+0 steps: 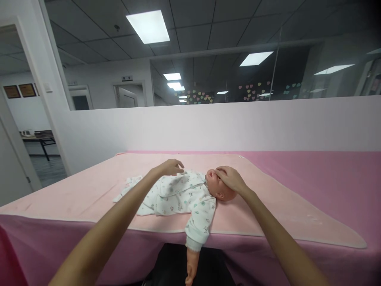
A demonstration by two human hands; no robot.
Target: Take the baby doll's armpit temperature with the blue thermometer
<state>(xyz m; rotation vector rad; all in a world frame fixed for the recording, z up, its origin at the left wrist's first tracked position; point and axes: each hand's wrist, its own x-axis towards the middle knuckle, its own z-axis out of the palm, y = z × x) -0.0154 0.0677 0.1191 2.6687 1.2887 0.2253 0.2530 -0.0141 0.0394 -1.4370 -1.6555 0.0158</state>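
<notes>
A baby doll point(222, 190) in a white outfit with small prints point(175, 194) lies on its back, head to the right and legs to the left. One sleeved arm of the doll point(193, 262) hangs over the table's near edge. My right hand point(230, 178) rests on the doll's forehead and upper face, fingers stretched and loosely curved. Over the doll's chest and belly is my left hand point(171, 167), its fingers bent a little and apart, nothing visible in them. Whether the left fingertips touch the clothing I cannot tell. The doll's far arm is mostly hidden.
Beneath the doll a peach mat point(77, 194) with a pale border covers much of a pink-draped table point(333, 190). A white low wall point(226, 127) with glass above stands behind it. To the left is an open doorway point(38, 119).
</notes>
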